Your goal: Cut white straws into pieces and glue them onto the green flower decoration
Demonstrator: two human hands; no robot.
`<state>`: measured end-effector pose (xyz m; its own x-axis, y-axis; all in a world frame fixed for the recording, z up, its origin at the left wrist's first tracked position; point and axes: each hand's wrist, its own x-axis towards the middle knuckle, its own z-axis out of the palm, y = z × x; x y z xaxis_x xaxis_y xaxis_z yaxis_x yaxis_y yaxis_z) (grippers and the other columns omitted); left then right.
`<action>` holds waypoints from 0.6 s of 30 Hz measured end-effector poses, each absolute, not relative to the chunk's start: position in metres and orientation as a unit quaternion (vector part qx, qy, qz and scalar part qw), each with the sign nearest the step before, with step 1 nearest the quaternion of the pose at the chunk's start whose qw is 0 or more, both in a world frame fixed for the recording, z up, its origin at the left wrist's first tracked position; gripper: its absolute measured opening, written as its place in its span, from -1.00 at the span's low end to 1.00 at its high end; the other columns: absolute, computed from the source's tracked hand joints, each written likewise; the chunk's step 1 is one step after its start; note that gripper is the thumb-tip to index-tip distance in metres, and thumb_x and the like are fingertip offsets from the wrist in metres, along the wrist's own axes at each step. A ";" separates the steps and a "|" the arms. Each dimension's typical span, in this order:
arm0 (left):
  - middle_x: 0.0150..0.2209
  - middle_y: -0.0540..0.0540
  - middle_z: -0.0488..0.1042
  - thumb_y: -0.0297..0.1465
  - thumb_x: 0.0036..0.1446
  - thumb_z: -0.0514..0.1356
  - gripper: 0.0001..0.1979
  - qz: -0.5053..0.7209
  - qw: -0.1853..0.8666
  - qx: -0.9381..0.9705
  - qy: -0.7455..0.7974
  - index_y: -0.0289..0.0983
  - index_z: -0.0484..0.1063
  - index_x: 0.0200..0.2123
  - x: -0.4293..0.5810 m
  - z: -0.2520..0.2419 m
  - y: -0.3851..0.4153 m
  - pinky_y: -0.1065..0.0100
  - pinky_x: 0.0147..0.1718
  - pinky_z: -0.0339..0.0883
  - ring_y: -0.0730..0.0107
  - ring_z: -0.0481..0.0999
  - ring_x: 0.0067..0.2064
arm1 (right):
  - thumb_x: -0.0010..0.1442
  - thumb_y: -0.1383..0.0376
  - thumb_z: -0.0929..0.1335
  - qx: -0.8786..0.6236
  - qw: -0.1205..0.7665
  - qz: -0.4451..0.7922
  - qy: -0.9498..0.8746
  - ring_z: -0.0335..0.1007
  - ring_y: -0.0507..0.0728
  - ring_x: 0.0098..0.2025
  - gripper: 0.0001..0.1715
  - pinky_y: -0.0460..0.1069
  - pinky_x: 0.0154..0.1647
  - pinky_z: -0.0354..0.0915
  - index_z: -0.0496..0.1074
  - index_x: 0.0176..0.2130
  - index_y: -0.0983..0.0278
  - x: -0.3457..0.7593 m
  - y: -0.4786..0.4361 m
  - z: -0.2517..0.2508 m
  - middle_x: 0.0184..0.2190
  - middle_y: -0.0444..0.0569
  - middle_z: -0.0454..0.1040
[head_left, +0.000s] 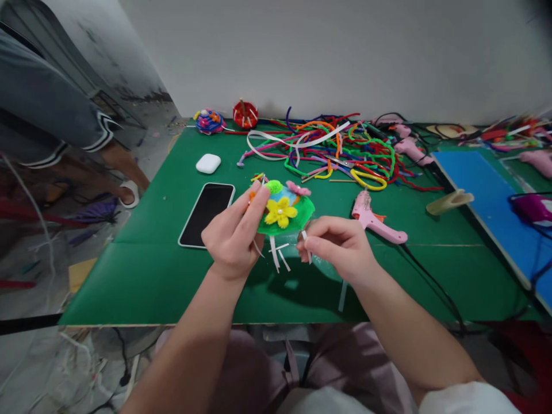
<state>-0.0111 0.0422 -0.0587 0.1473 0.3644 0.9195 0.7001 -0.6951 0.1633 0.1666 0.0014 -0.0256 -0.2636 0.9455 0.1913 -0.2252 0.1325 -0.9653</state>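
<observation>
My left hand (pixel 235 233) grips a small dome made of fuzzy pipe cleaners (pixel 308 213), green at the rim and blue higher up. A yellow flower (pixel 280 213) with a shiny centre sits on its front, and a pink flower (pixel 298 189) is near its top. Several narrow white strips (pixel 275 255) hang or lie below the dome. Just right of its rim, my right hand (pixel 336 244) pinches a short white strip (pixel 305 236) between thumb and finger. The dome's underside is hidden from me.
Behind my hands lie a heap of coloured pipe cleaners (pixel 297 144) and yellow-handled scissors (pixel 368 179). A pink glue gun (pixel 379 225) rests at right, its cord trailing forward. A phone (pixel 207 215) and white case (pixel 208 164) are at left. Two similar domes (pixel 209 122) stand behind. Someone's legs (pixel 125 167) show far left.
</observation>
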 end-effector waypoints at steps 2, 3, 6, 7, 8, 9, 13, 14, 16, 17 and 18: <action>-0.01 -0.11 0.48 -0.28 0.08 0.19 -0.44 -0.545 0.144 -0.741 -0.365 -0.07 0.21 0.17 -0.010 -0.059 0.042 0.23 -0.19 0.46 0.19 0.54 -0.10 | 0.06 0.25 0.41 -0.331 0.516 0.571 -0.546 0.36 -0.03 -0.55 -0.87 -0.11 -0.51 0.31 0.47 -0.48 0.25 0.166 0.001 -0.026 -0.60 -0.18 0.44; 0.00 -0.11 0.48 -0.29 0.07 0.20 -0.44 -0.545 0.138 -0.742 -0.365 -0.07 0.20 0.17 -0.010 -0.059 0.042 0.22 -0.18 0.46 0.19 0.53 -0.10 | 0.06 0.24 0.41 -0.331 0.518 0.571 -0.544 0.36 -0.03 -0.55 -0.86 -0.11 -0.52 0.31 0.47 -0.48 0.25 0.166 0.001 -0.026 -0.60 -0.18 0.44; 0.00 -0.13 0.47 -0.31 0.05 0.22 -0.42 -0.547 0.133 -0.743 -0.362 -0.09 0.22 0.17 -0.009 -0.059 0.041 0.22 -0.17 0.45 0.18 0.53 -0.09 | 0.06 0.25 0.41 -0.330 0.516 0.575 -0.542 0.35 -0.03 -0.55 -0.87 -0.11 -0.52 0.31 0.47 -0.47 0.25 0.167 0.001 -0.027 -0.60 -0.18 0.44; 0.00 -0.13 0.47 -0.32 0.05 0.22 -0.42 -0.546 0.132 -0.744 -0.363 -0.09 0.22 0.17 -0.009 -0.059 0.041 0.22 -0.16 0.45 0.18 0.52 -0.08 | 0.06 0.25 0.41 -0.330 0.515 0.576 -0.543 0.35 -0.03 -0.55 -0.87 -0.11 -0.52 0.31 0.47 -0.48 0.25 0.167 0.001 -0.027 -0.60 -0.18 0.44; 0.00 -0.12 0.47 -0.32 0.06 0.22 -0.43 -0.546 0.132 -0.743 -0.364 -0.09 0.22 0.17 -0.009 -0.059 0.041 0.21 -0.16 0.45 0.18 0.52 -0.08 | 0.06 0.25 0.41 -0.330 0.513 0.577 -0.543 0.35 -0.03 -0.55 -0.87 -0.11 -0.51 0.31 0.47 -0.48 0.25 0.167 0.001 -0.027 -0.60 -0.18 0.44; 0.00 -0.11 0.47 -0.32 0.07 0.21 -0.44 -0.546 0.133 -0.742 -0.365 -0.08 0.21 0.17 -0.009 -0.059 0.041 0.21 -0.16 0.45 0.18 0.52 -0.08 | 0.06 0.25 0.41 -0.330 0.512 0.577 -0.544 0.35 -0.04 -0.55 -0.87 -0.11 -0.51 0.31 0.47 -0.48 0.25 0.167 0.001 -0.027 -0.60 -0.18 0.44; 0.01 -0.13 0.46 -0.33 0.08 0.20 -0.44 -0.543 0.135 -0.747 -0.359 -0.11 0.21 0.17 -0.010 -0.059 0.041 0.20 -0.15 0.45 0.18 0.52 -0.07 | 0.07 0.27 0.41 -0.325 0.511 0.578 -0.547 0.35 -0.05 -0.56 -0.88 -0.12 -0.51 0.31 0.47 -0.47 0.24 0.166 0.002 -0.027 -0.61 -0.19 0.43; 0.02 -0.13 0.46 -0.34 0.08 0.19 -0.44 -0.539 0.131 -0.750 -0.360 -0.11 0.20 0.18 -0.010 -0.058 0.041 0.20 -0.15 0.45 0.17 0.51 -0.06 | 0.07 0.27 0.41 -0.326 0.511 0.578 -0.547 0.35 -0.05 -0.56 -0.88 -0.12 -0.51 0.31 0.47 -0.47 0.24 0.166 0.002 -0.027 -0.61 -0.19 0.43; 0.02 -0.13 0.45 -0.34 0.09 0.19 -0.44 -0.537 0.127 -0.750 -0.366 -0.08 0.20 0.18 -0.009 -0.058 0.041 0.19 -0.16 0.46 0.17 0.51 -0.06 | 0.07 0.27 0.41 -0.327 0.512 0.578 -0.545 0.35 -0.05 -0.57 -0.88 -0.12 -0.52 0.30 0.47 -0.47 0.25 0.166 0.002 -0.027 -0.61 -0.19 0.43; 0.01 -0.12 0.46 -0.33 0.09 0.18 -0.45 -0.538 0.129 -0.747 -0.369 -0.07 0.20 0.18 -0.009 -0.058 0.041 0.18 -0.17 0.46 0.17 0.52 -0.07 | 0.07 0.27 0.41 -0.327 0.513 0.578 -0.544 0.35 -0.05 -0.56 -0.88 -0.12 -0.52 0.30 0.48 -0.47 0.25 0.166 0.002 -0.027 -0.61 -0.19 0.44; 0.00 -0.13 0.47 -0.30 0.09 0.18 -0.46 -0.540 0.134 -0.744 -0.370 -0.07 0.21 0.17 -0.009 -0.058 0.041 0.18 -0.17 0.46 0.17 0.52 -0.08 | 0.07 0.27 0.41 -0.325 0.515 0.578 -0.543 0.35 -0.05 -0.56 -0.89 -0.12 -0.52 0.30 0.48 -0.46 0.25 0.166 0.002 -0.027 -0.61 -0.19 0.44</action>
<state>-0.0088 0.0406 -0.0578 0.1432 0.4062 0.9025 0.6957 -0.6899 0.2001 0.1656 0.0020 -0.0274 -0.2579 0.9486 0.1833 -0.2419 0.1203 -0.9628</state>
